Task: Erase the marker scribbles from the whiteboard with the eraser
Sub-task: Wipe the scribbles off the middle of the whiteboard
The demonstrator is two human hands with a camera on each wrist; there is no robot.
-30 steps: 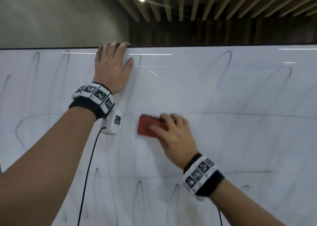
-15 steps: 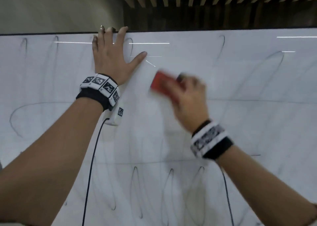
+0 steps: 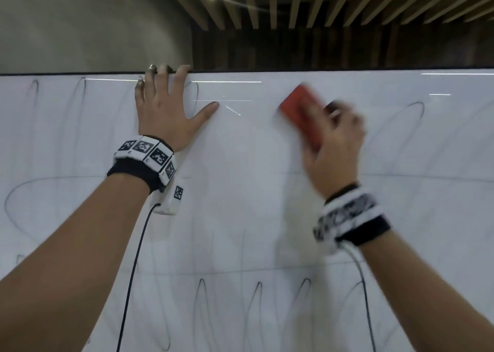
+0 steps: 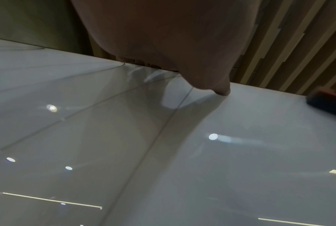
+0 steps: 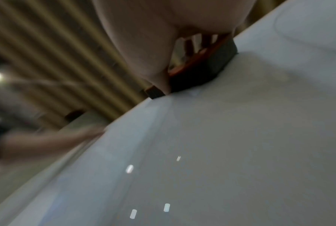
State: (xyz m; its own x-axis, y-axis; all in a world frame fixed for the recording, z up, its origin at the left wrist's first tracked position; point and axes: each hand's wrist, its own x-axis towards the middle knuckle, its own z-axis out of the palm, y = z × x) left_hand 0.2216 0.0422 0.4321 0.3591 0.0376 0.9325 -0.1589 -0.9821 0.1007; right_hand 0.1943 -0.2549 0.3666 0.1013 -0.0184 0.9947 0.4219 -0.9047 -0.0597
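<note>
The whiteboard (image 3: pixel 254 191) carries thin looping marker scribbles (image 3: pixel 199 309) along its lower part and fainter arcs at left and right. The left hand (image 3: pixel 165 111) lies flat on the board, fingers straight and spread, holding nothing — fingertips (image 3: pixel 184 69) reach over the dark top edge, thumb out to the right. The right hand (image 3: pixel 334 148) grips the red eraser (image 3: pixel 302 114) near the top of the board, well right of the left hand. From the right wrist, the eraser's dark felt face sits flat against the board, with the thumb curled down its near side. Both hand and eraser are blurred overhead, so the remaining finger placement cannot be made out with certainty. Marker-tagged wristbands (image 3: pixel 145 154) sit on both wrists — a black cable (image 3: pixel 133 271) hangs from the left one.
</note>
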